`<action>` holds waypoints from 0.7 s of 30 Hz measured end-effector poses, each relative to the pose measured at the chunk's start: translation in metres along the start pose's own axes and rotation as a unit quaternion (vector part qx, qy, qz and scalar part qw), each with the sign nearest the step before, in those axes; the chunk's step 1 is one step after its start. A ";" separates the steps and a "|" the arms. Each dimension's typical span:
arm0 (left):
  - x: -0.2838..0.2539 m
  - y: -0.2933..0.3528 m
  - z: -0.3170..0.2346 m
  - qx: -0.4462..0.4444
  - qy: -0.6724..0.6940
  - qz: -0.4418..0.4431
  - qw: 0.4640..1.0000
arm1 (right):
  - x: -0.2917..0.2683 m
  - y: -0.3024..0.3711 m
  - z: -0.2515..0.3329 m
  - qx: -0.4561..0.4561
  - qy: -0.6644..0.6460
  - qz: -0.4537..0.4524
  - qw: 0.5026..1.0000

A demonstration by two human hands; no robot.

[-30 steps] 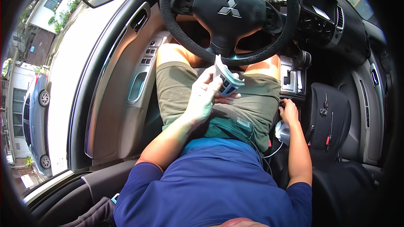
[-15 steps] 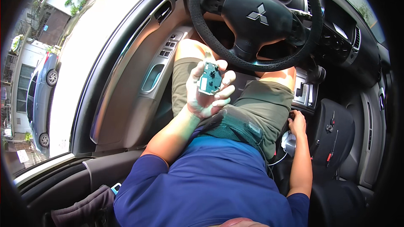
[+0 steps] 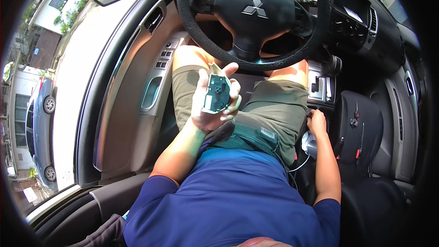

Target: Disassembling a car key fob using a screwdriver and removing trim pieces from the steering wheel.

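Note:
My left hand (image 3: 208,115) is raised above my lap, its fingers and thumb closed round the edges of a small flat dark green part (image 3: 218,93). The part has a pale rim, a round hub near its middle and a pale flap sticking up at its top. Its studded face is turned up, and its underside is hidden by my palm. Beside my right thigh, low by the seat edge, my right hand (image 3: 316,122) has its fingers curled in. Whatever they may hold does not show. A white and grey object (image 3: 309,144) lies by that wrist, with a white cable.
The steering wheel (image 3: 254,18) stands ahead of my lap. To the left is the door panel with window switches (image 3: 163,56). A gear selector (image 3: 315,87) is at right. On the black passenger seat (image 3: 366,132) lie a red-handled screwdriver (image 3: 359,152) and a small dark piece (image 3: 354,121).
My left hand has tilted the dark green part, so its pegs stand out less and its round hub shows. The whole view has shifted. My right hand stays low beside my thigh.

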State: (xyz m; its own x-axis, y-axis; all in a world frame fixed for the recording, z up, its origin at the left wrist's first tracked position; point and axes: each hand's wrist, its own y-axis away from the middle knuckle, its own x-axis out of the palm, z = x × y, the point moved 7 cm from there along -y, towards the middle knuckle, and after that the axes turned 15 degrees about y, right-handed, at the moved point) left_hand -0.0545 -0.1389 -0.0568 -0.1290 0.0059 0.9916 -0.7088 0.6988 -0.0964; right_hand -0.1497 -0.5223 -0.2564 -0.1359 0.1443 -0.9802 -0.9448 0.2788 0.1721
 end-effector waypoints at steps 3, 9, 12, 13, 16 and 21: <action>-0.004 -0.004 0.003 -0.007 -0.025 -0.032 0.999 | 0.003 0.004 -0.003 0.025 0.024 0.008 0.999; -0.013 0.009 -0.013 0.057 -0.114 -0.096 0.987 | 0.009 -0.003 0.021 -0.028 0.043 0.018 0.999; -0.019 0.008 -0.010 0.072 -0.108 -0.144 0.981 | 0.001 -0.005 -0.003 0.062 -0.087 0.028 0.994; -0.020 0.007 -0.010 0.072 -0.122 -0.156 0.978 | -0.001 -0.007 -0.014 0.095 -0.130 0.021 0.987; -0.024 0.004 -0.006 0.067 -0.148 -0.189 0.968 | 0.006 -0.010 -0.039 0.107 -0.198 -0.005 0.974; -0.036 0.004 -0.001 0.064 -0.187 -0.224 0.954 | 0.022 -0.016 -0.032 0.086 -0.165 0.017 0.982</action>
State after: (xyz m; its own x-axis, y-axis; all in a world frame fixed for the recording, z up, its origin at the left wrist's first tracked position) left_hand -0.0518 -0.1353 -0.0927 -0.0155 -0.5453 0.8381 -0.8265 0.4786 0.2962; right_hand -0.1467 -0.5541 -0.2839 -0.0354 0.4475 -0.8936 -0.8729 0.4215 0.2457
